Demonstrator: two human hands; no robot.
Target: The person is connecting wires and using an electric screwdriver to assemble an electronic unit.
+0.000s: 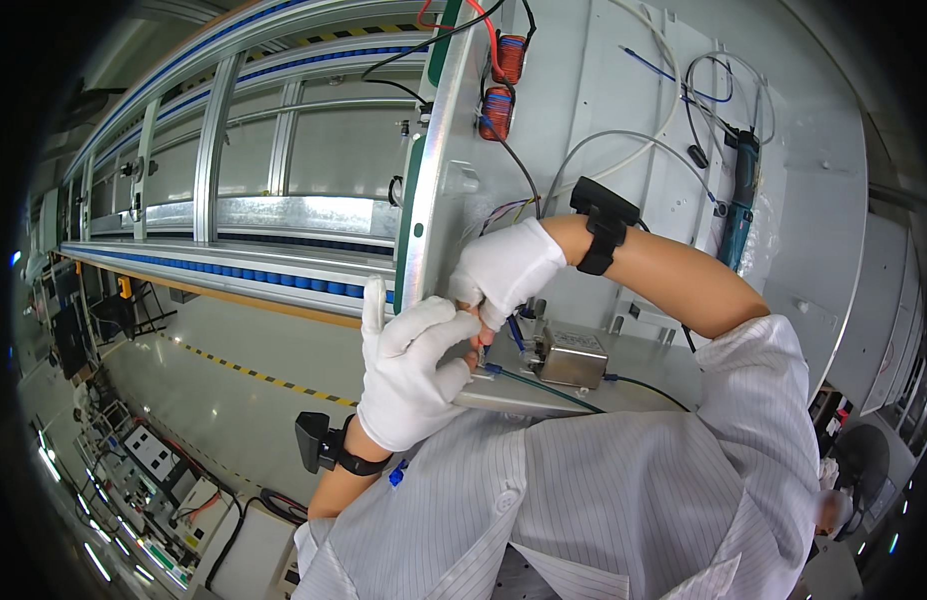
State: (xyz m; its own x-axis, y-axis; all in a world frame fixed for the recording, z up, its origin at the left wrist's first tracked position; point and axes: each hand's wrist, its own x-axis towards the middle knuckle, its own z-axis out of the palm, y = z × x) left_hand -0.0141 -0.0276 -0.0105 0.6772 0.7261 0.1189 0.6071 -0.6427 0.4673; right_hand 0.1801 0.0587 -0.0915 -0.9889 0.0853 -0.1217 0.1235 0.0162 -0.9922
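Both my hands wear white gloves with bare fingertips and meet at the near left corner of a light grey metal cabinet (pixel 634 340). My left hand (pixel 409 365) pinches with thumb and forefinger at the blue-sleeved end of a green cable (pixel 549 388); its other fingers stick out. From above, my right hand (pixel 509 275) reaches down with fingertips pressed together beside that cable end. Whatever small part lies between the right fingertips is hidden. Just right of the hands, a silver metal box-shaped filter (pixel 574 358) with wires on both ends is fixed to the cabinet.
Two copper-wound coils (pixel 497 112) sit on the cabinet's far left side. A teal power tool (pixel 741 200) lies at the right, near loose grey cables (pixel 674 80). Left stands an aluminium roller conveyor frame (pixel 209 150). Floor with yellow-black tape (pixel 254 370) shows below it.
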